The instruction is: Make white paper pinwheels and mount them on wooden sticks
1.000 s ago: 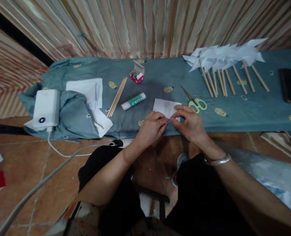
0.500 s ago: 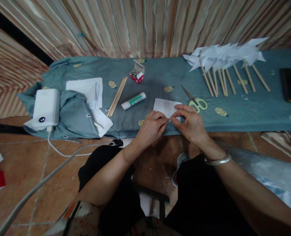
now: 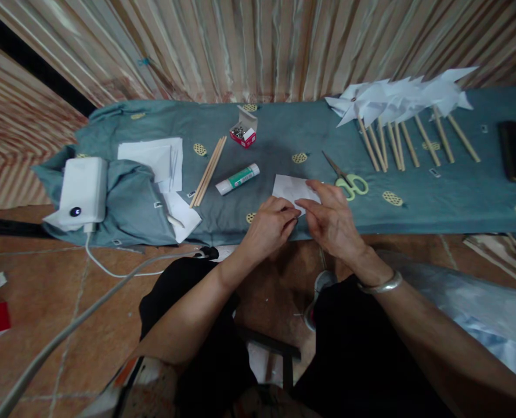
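Observation:
A small white sheet of paper [image 3: 286,184] lies on the cloth-covered surface in front of me. My left hand [image 3: 274,223] is closed at its near edge, thumb and index pinched together on the paper. Over the right part of the sheet, my right hand [image 3: 331,217] has its thumb and index apart, the thumb close to my left fingertips. My fingers hide the near right part of the paper. Just right of my right hand are scissors [image 3: 351,184] with green handles. A glue stick [image 3: 237,179] lies to the left of the sheet.
Several thin wooden sticks [image 3: 208,172] lie left of the glue stick. Behind it stands an open red box [image 3: 244,136] of small metal pins. White paper pinwheels [image 3: 397,101] on sticks lie at the back right. White papers [image 3: 147,154] and a white power bank [image 3: 82,188] are at the left.
My right hand has shifted slightly and turned, its thumb and index parting from their pinch near the left fingertips and lying over the paper. My left hand stays almost in place.

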Available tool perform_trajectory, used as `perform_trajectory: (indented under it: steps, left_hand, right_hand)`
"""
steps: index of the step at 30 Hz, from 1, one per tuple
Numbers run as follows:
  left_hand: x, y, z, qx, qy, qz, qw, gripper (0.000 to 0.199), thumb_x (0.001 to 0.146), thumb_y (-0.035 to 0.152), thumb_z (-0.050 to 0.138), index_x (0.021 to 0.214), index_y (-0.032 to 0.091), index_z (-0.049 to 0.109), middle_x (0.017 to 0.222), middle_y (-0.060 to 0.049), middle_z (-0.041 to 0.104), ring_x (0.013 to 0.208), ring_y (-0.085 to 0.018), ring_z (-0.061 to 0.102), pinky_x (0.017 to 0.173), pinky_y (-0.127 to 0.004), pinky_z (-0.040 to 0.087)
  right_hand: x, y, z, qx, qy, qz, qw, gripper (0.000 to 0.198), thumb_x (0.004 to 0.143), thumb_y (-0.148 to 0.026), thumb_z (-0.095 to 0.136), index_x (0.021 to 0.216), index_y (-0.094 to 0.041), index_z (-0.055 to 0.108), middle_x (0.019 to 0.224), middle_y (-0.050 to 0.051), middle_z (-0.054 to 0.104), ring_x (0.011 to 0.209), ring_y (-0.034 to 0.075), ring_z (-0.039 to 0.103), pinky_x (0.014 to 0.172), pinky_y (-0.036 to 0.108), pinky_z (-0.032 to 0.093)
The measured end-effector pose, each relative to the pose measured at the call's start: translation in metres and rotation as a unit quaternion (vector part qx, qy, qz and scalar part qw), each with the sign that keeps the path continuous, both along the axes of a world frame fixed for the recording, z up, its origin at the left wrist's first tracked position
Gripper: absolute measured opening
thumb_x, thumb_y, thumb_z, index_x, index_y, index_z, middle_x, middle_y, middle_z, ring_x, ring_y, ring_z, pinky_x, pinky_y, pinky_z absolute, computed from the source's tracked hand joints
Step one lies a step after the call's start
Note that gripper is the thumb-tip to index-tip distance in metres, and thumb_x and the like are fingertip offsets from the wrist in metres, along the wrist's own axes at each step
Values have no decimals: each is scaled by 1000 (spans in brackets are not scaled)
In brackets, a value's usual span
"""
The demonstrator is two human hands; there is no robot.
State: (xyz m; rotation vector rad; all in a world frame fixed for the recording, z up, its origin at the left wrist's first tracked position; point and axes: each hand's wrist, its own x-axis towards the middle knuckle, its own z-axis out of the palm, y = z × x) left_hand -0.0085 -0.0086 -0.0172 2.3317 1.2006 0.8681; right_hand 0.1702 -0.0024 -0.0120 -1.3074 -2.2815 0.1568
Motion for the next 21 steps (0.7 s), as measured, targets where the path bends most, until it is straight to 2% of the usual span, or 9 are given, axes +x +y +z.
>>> perform_trajectory:
  steps: [8, 12, 17, 21]
  left_hand:
    - [0, -1, 0, -6, 13, 6, 1000, 20, 91, 18, 51, 102, 17, 68, 99, -7, 65, 96, -19, 58, 87, -35, 50]
    - [0, -1, 1, 0, 15, 4, 1000, 19, 91, 17, 52, 102, 16, 68, 99, -7, 65, 95, -19, 57, 88, -35, 50]
    - [0, -1, 1, 3, 15, -1, 1000, 18, 88, 18, 57, 102, 14, 68, 99, -7, 65, 96, -20, 57, 89, -35, 50]
    - [0, -1, 1, 5, 14, 2, 1000, 18, 87, 18, 59, 103, 14, 68, 99, -8, 64, 95, -20, 56, 88, -35, 50]
  right_hand:
    - [-8, -5, 0, -7, -20, 2, 1000, 33, 90, -17, 40, 112, -20, 64, 140, 11, 49, 124, 30, 44, 97, 51, 43]
    - [-8, -7, 0, -7, -32, 2, 999, 33, 89, -17, 42, 113, -17, 63, 141, 13, 49, 123, 32, 45, 96, 51, 44]
    - [1, -3, 3, 3, 25, -12, 1000, 37, 91, -17, 37, 119, -18, 62, 137, 14, 53, 126, 29, 47, 102, 50, 42]
    - [7, 10, 2, -1, 42, -55, 998, 40, 93, -20, 36, 125, -15, 58, 135, 16, 56, 126, 29, 50, 105, 51, 40]
